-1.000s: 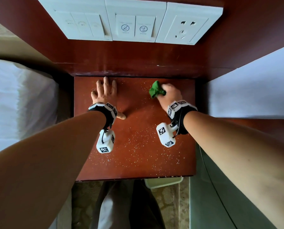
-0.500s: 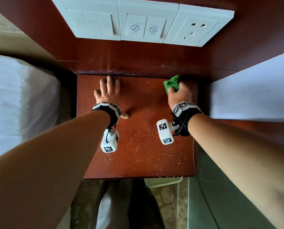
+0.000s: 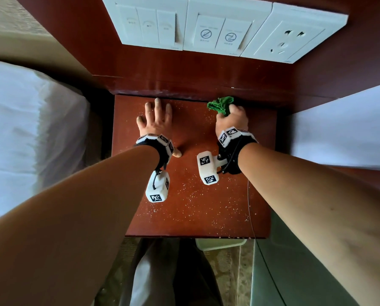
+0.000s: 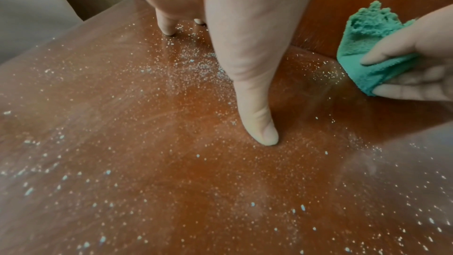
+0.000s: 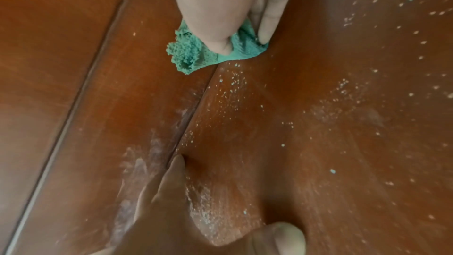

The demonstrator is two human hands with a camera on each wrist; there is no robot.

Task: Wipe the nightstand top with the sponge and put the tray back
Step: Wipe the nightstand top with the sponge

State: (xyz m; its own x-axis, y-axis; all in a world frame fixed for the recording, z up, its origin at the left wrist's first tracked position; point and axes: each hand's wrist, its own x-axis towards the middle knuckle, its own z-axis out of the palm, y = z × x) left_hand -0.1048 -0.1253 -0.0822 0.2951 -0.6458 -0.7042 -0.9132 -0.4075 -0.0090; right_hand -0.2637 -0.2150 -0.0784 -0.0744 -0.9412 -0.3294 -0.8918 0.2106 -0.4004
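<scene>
The reddish-brown nightstand top (image 3: pixel 191 208) is scattered with fine white crumbs. My right hand (image 3: pixel 230 119) grips a crumpled green sponge (image 3: pixel 220 104) and presses it against the back edge of the top, right of centre. The sponge (image 4: pixel 367 49) shows pinched between thumb and fingers in the left wrist view, and the same sponge (image 5: pixel 193 51) meets the seam with the back panel in the right wrist view. My left hand (image 3: pixel 156 120) lies flat on the back left of the top, fingers straight, thumb (image 4: pixel 259 123) spread out. A pale tray (image 3: pixel 220 242) peeks out below the front edge.
A white switch and socket panel (image 3: pixel 217 29) is on the wall above the wooden back panel (image 3: pixel 195 78). White bedding (image 3: pixel 30 140) lies to the left and another white bed (image 3: pixel 343 127) to the right. A thin cable (image 3: pixel 250 208) hangs at the nightstand's right side.
My right hand has carried the sponge from the middle right of the top back to the rear edge. The left hand has stayed flat in place.
</scene>
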